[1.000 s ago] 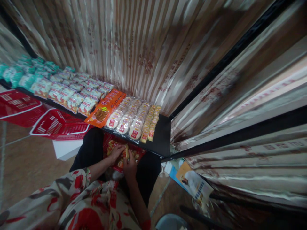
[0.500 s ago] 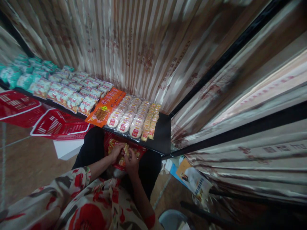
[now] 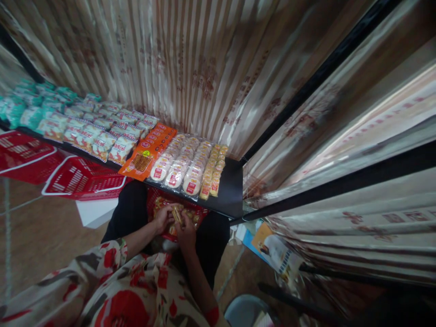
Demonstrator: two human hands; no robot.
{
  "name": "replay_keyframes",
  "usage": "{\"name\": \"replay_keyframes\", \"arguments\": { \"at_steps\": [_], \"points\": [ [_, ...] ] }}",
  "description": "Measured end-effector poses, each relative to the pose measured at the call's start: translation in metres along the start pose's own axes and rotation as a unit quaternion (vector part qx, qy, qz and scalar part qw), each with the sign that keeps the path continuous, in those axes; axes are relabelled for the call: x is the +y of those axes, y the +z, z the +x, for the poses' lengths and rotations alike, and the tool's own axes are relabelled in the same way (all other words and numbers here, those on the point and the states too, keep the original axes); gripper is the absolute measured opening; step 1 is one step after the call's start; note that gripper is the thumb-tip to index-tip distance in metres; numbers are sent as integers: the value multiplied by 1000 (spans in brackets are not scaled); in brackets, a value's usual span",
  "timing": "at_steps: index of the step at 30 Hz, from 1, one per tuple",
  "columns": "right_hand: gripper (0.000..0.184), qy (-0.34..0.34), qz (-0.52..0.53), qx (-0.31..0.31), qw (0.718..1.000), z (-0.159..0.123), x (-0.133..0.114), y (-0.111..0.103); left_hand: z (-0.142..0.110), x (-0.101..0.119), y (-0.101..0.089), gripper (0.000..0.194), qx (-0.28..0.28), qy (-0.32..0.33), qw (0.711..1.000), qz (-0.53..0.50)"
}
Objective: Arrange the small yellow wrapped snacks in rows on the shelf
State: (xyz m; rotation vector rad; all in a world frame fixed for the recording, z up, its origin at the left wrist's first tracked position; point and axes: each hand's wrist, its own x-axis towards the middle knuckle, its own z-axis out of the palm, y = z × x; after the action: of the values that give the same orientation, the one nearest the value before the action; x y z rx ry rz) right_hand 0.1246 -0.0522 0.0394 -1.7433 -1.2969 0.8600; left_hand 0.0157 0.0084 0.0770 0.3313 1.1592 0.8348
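Note:
My left hand [image 3: 162, 216] and my right hand [image 3: 185, 230] meet over a red basket [image 3: 199, 213] on my lap, below the shelf's front edge. Both hands are closed round small yellow-orange snack packets [image 3: 176, 214] lifted from the basket, which holds more of them. Just above, on the black shelf [image 3: 230, 193], a column of matching small yellow packets [image 3: 213, 173] lies beside rows of round white cake packs [image 3: 180, 163] and orange flat packs [image 3: 147, 154].
Further left the shelf carries white and teal snack bags [image 3: 85, 131]. Two red baskets [image 3: 83, 179] sit on a white box at the left. Striped curtains hang behind and right. A leaflet [image 3: 272, 250] lies on the floor; a grey bucket [image 3: 243, 313] stands below.
My hands have shifted the packets slightly within the basket, and the packet between them is lifted a little higher. The view drifted a bit.

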Motion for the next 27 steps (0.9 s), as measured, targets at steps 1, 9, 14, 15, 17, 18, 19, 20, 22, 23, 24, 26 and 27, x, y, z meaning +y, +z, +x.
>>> {"name": "replay_keyframes", "arguments": {
  "at_steps": [1, 9, 14, 15, 17, 18, 19, 20, 22, 23, 24, 26, 27],
  "points": [
    [44, -3, -6, 5, 1000, -1, 0, -1, 0, 0, 0, 47, -1, -3, 1000, -7],
    [42, -46, -47, 36, 997, -2, -4, -8, 1, 0, 5, 44, -2, -15, 997, -73],
    [45, -41, -19, 25, 999, -4, -3, -9, 2, 0, 4, 43, -8, -19, 996, -83],
    [45, -45, -13, 23, 999, -4, -2, -9, 2, 0, 4, 43, -8, -19, 996, -83],
    [45, -52, -3, 18, 999, -5, -2, -10, 2, -1, 4, 41, -3, -23, 996, -83],
    [45, -54, 2, 15, 998, -6, -2, -11, 1, -1, 5, 40, 2, -25, 996, -82],
    [45, -55, 6, 13, 998, -6, -2, -11, 1, 0, 6, 38, 8, -29, 996, -81],
    [45, -57, 10, 10, 998, -7, -2, -11, 0, 0, 6, 36, 14, -33, 996, -78],
    [45, -65, 18, 11, 998, -7, -1, -10, -1, 1, 7, 30, 20, -39, 997, -64],
    [46, -70, 21, 13, 997, -8, 0, -9, -2, 2, 8, 26, 18, -42, 998, -53],
    [46, -76, 23, 16, 997, -8, 1, -9, -2, 2, 8, 22, 16, -43, 998, -40],
    [46, -88, 22, 21, 996, -8, 3, -7, -3, 2, 8, 12, 18, -44, 999, -9],
    [46, -93, 20, 23, 995, -8, 3, -7, -3, 2, 8, 8, 20, -44, 999, 7]
  ]
}}
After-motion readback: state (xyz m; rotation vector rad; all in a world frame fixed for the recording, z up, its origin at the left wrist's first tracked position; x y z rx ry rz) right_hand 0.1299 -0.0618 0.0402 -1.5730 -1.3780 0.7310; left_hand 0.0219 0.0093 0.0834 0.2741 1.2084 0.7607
